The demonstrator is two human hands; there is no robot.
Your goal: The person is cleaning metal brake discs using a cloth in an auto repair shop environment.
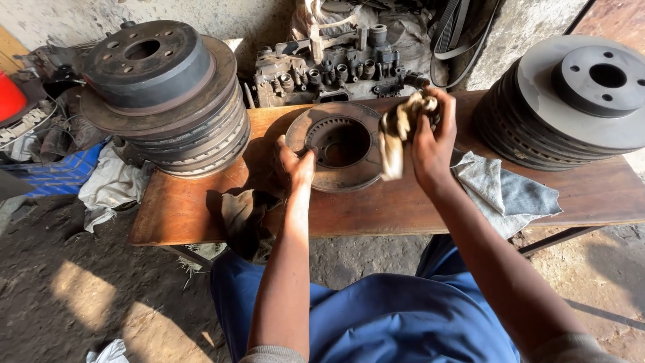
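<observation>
Centrally, one brake disc (340, 146): round, rusty, lying flat on the wooden bench (188, 208), hub opening facing up; being circular it has no long axis, its axle line pointing straight up. Likely heavy, rigid and gritty rather than slippery; best taken at the outer rim or through the centre bore. Left hand (293, 163): fingers closed over the disc's near-left rim, steadying it. Right hand (430, 138): clenched on a bunched, stained rag (398, 133), soft and limp, held just above the disc's right edge. Grey cloth (507, 191): draped on the bench just right of the disc. Dark cloth (243, 215): hanging over the bench's front edge. Stacks of discs: one far left (164, 101), one far right (571, 101). Engine part (336, 67): behind the bench.
</observation>
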